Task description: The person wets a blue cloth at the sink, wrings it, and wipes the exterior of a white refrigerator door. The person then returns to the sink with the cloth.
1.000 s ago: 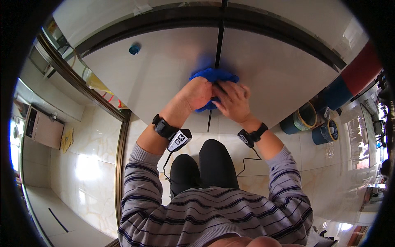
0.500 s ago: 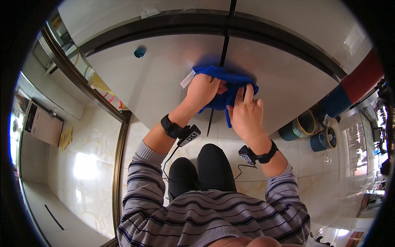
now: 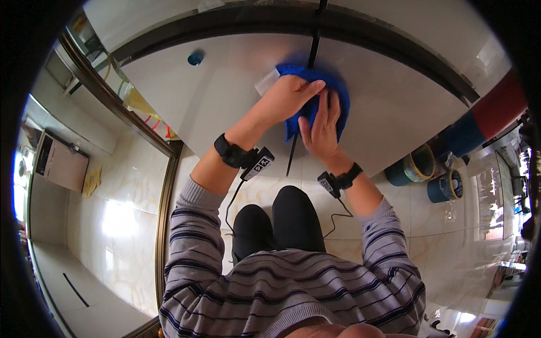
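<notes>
A blue cloth (image 3: 342, 96) lies against a pale, smooth double-door front (image 3: 225, 107), across the dark gap between the two doors. A white tag (image 3: 266, 82) sticks out at the cloth's upper left. My left hand (image 3: 293, 97) is closed on the cloth, its thumb pointing right and its other fingers mostly hidden. Close beside it, my right hand (image 3: 322, 132) rests on the cloth with its fingers stretched out, the fingertips near my left thumb. Each wrist wears a black strap with a small cabled device.
A small round teal object (image 3: 195, 57) sits on the left door. Dark bins (image 3: 444, 188) stand on the tiled floor at the right, near a red and blue object (image 3: 479, 121). A metal-framed sliding door (image 3: 164, 225) runs along the left.
Both hands and the cloth have moved up the door front, away from me. My right hand has come closer to my left, and its fingers now lie flatter on the cloth.
</notes>
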`<state>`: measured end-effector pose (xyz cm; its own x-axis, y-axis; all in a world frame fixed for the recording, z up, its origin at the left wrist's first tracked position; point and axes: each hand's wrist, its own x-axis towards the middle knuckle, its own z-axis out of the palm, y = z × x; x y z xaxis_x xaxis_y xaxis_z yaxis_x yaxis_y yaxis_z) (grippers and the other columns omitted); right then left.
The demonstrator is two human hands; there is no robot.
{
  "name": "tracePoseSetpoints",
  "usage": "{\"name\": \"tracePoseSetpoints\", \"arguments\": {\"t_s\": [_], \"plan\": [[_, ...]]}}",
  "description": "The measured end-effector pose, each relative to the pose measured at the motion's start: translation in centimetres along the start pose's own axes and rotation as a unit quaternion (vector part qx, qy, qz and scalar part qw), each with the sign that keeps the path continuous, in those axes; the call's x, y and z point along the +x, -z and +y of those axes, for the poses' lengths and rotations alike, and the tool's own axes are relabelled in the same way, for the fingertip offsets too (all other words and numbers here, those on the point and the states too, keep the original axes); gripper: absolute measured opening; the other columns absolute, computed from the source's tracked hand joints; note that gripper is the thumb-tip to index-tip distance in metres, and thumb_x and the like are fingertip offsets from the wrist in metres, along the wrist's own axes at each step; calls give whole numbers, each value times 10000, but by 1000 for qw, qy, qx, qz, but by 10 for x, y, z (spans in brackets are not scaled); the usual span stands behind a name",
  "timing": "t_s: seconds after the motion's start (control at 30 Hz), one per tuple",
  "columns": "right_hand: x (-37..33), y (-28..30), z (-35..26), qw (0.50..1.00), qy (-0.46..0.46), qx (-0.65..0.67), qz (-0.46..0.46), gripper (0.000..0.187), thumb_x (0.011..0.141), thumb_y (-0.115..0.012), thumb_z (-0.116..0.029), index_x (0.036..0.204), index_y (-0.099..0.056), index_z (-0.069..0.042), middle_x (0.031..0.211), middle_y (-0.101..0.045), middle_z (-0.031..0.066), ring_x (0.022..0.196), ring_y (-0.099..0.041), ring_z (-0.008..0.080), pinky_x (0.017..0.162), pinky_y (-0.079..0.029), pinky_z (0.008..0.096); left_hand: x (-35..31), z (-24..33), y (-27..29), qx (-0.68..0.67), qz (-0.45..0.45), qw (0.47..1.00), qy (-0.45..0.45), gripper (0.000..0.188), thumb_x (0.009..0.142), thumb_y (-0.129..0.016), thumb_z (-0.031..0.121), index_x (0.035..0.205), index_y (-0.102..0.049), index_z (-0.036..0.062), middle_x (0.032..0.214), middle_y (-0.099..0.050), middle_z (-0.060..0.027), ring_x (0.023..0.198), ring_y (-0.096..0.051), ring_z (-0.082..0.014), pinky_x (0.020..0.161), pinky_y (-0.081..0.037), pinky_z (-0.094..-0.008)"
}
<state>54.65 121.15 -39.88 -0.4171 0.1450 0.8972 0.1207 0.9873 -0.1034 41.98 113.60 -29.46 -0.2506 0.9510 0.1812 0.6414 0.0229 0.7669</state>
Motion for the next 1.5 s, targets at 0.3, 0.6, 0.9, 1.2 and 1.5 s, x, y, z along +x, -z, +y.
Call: {"name": "tracePoseSetpoints", "arguments": {"t_s": [0.3, 0.6, 0.9, 1.2, 1.5], "plan": [[69, -14, 38, 993, 70, -96, -7, 585, 948, -529, -384, 1444, -359, -124, 1459, -279, 292, 1304, -360, 445, 1050, -342, 489, -9, -8, 15, -232, 172, 954, -76, 333, 996, -494, 286, 1010, -660, -2, 910, -717, -66, 841, -665, -109, 687, -490, -242], [84, 4, 56, 994, 94, 62, 14, 549, 947, -548, -200, 1457, -349, -156, 1524, -251, 179, 1331, -369, 390, 1052, -405, 399, -16, -35, 10, -135, 309, 932, -137, 317, 1009, -470, 216, 874, -639, -15, 818, -695, -72, 749, -642, -115, 698, -488, -256], [61, 45, 102, 993, 89, -57, 57, 571, 942, -545, -302, 1440, -363, -90, 1514, -253, 217, 1351, -339, 400, 1086, -356, 406, -15, -48, 9, 37, 350, 914, -202, 252, 990, -496, 144, 847, -627, -17, 764, -664, -61, 699, -613, -115, 643, -487, -244], [23, 138, 175, 973, 8, -203, 111, 643, 959, -417, -381, 1461, -269, -7, 1524, -169, 278, 1369, -261, 464, 1118, -253, 485, -12, -49, 2, 132, 389, 880, -238, 206, 947, -514, 79, 767, -594, 22, 678, -578, -64, 588, -554, -146, 554, -434, -245], [-20, 179, 211, 931, -39, -337, 132, 686, 922, -487, -292, 1464, -209, 24, 1505, -177, 313, 1360, -251, 492, 1139, -198, 512, -16, -70, 3, 205, 433, 830, -286, 242, 933, -486, 103, 713, -573, 53, 671, -578, -51, 556, -536, -193, 512, -416, -274]]}}
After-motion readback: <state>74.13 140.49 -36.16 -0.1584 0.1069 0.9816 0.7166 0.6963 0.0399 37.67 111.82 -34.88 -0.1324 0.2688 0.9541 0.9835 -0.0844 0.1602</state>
